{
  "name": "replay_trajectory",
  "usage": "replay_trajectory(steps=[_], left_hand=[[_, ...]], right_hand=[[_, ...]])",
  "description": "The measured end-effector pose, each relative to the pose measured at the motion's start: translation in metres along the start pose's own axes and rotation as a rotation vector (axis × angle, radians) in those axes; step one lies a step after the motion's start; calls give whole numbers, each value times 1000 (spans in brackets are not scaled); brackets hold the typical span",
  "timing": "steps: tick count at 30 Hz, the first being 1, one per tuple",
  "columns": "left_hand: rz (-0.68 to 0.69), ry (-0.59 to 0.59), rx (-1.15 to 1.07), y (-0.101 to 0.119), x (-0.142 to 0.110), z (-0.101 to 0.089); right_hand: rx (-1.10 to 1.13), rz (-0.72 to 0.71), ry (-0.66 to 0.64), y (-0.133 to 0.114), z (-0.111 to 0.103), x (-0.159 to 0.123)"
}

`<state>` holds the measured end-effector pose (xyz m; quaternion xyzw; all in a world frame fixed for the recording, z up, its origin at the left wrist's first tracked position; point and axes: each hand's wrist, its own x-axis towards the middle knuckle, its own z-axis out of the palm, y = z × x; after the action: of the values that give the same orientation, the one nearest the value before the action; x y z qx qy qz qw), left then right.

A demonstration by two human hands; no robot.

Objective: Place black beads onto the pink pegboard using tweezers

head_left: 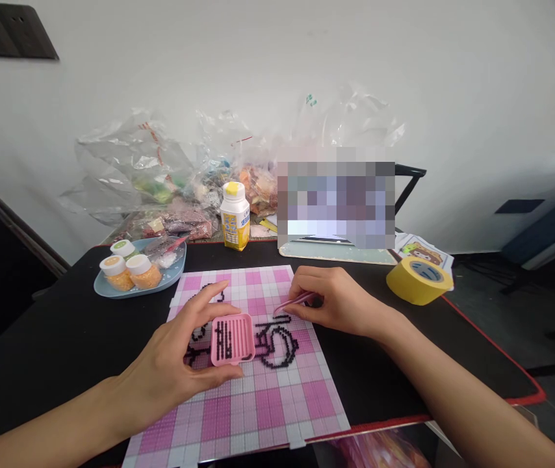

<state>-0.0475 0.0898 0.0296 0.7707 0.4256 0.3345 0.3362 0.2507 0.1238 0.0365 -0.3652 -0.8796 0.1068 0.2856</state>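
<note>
My left hand (180, 344) grips a small pink ridged tray (242, 335) by its sides, just over the pegboard. Black beads (223, 339) lie lined up in some of the tray's grooves. Pinched in my right hand (331, 299) is a pair of pink tweezers (293, 301), its tips low over the board near a short row of black beads. Whether the tips hold a bead is too small to tell. The pink-and-white checked pegboard (277, 409) carries a black bead outline (277, 364), partly hidden behind the tray and my left hand.
A blue plate (167, 281) with several bead jars (142, 272) stands at the left. Behind are a yellow-and-white bottle (236, 218), plastic bags of beads (258, 185) and a blurred screen (336, 201). A yellow tape roll (416, 283) sits at the right on the black mat (365, 370).
</note>
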Motion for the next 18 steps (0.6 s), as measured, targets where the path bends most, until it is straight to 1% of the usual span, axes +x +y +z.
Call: replay_trajectory(steps=[6,10,14,18], left_hand=[[7,-3,-10,-1,0,1],[1,-10,-1,0,0,0],[16,-8,5,-1,0,0],[16,-9,16,-3,1,0]], right_hand=[[5,3,13,-1,-2,0],[19,-5,53,-3,-2,0],[98,-68,127,-8,2,1],[175,-174,152,-17,8,3]])
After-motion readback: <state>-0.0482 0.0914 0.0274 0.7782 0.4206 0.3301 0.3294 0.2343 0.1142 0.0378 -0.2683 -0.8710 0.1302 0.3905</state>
